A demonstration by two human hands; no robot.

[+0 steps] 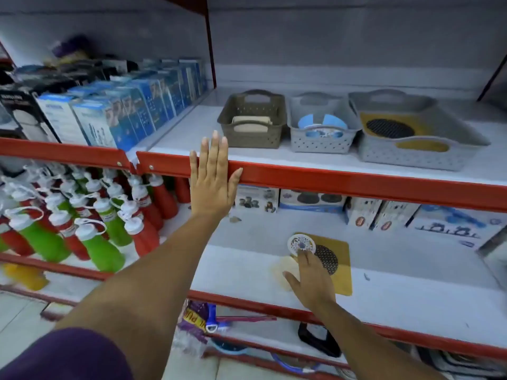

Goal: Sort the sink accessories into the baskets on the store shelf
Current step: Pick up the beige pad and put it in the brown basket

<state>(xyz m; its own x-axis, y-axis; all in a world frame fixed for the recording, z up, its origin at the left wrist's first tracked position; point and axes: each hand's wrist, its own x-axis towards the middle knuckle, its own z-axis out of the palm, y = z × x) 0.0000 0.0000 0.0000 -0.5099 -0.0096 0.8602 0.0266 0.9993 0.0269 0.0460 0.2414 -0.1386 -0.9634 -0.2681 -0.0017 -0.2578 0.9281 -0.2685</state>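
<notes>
Three perforated plastic baskets stand in a row on the upper white shelf: a brown basket (pixel 253 119) at left holding beige pads, a small grey basket (pixel 323 124) in the middle holding blue discs, and a large grey basket (pixel 417 133) at right holding a yellow mat with a dark mesh circle. On the lower shelf, a second yellow square strainer mat (pixel 333 266) lies flat, with a white round perforated drain cover (pixel 301 244) resting on its far left corner and a pale beige pad (pixel 285 270) just beside its left edge. The right hand (pixel 311 281) lies open, palm down, its fingertips touching the white cover, gripping nothing. The left hand (pixel 214 176) is open and flat against the red front rail (pixel 356 185) of the upper shelf, fingers spread, holding nothing.
</notes>
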